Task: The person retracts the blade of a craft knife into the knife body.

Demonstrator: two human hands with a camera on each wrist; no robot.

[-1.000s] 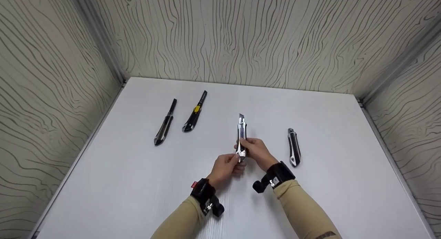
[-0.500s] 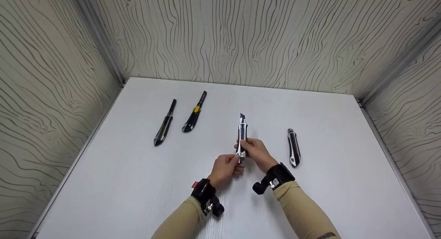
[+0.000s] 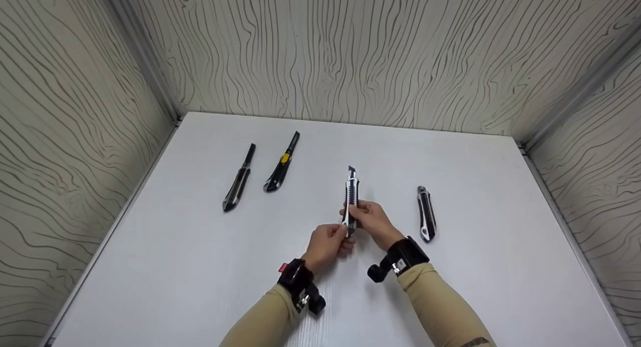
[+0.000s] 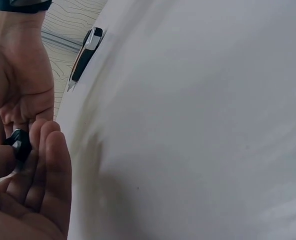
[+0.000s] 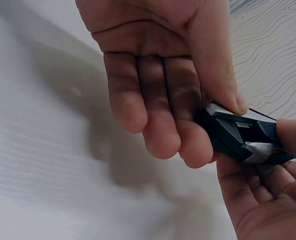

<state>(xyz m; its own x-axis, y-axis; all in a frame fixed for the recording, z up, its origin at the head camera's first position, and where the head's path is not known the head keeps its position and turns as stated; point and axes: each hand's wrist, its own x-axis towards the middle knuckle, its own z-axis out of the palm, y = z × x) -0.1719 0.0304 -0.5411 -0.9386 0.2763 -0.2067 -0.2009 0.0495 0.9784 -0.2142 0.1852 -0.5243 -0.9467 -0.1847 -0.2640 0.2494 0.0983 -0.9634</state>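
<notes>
White worktop (image 3: 200,267), boxed in on three sides by wood-grain panels (image 3: 350,51). Fawn sleeves (image 3: 440,312) reaching in from the near edge, each wrist strapped with a black camera mount (image 3: 300,287).

Held above the middle of the worktop: a silver-and-black utility knife (image 3: 352,197), pointing away from the person, a short dark blade tip showing at its far end. Gripped around the lower body by the right hand (image 3: 374,221), fingers curled about it and thumb laid along its top in the right wrist view (image 5: 223,65). Pinched at the butt end by the left hand (image 3: 328,243), thumb and fingertips closed on the dark end cap (image 4: 20,142) in the left wrist view. Both hands close together, nearly touching, just above the worktop surface.

Lying flat to the right of the hands, near but apart: a black-and-silver utility knife (image 3: 426,214), its length running away from the person; seen also past the right palm in the left wrist view (image 4: 85,55).

Lying well apart on the left: a black-and-yellow utility knife (image 3: 282,162), slanted with its tip toward the back panel, and just beside it, farther left, a black-and-grey utility knife (image 3: 239,179) at much the same slant, not touching its neighbour.
</notes>
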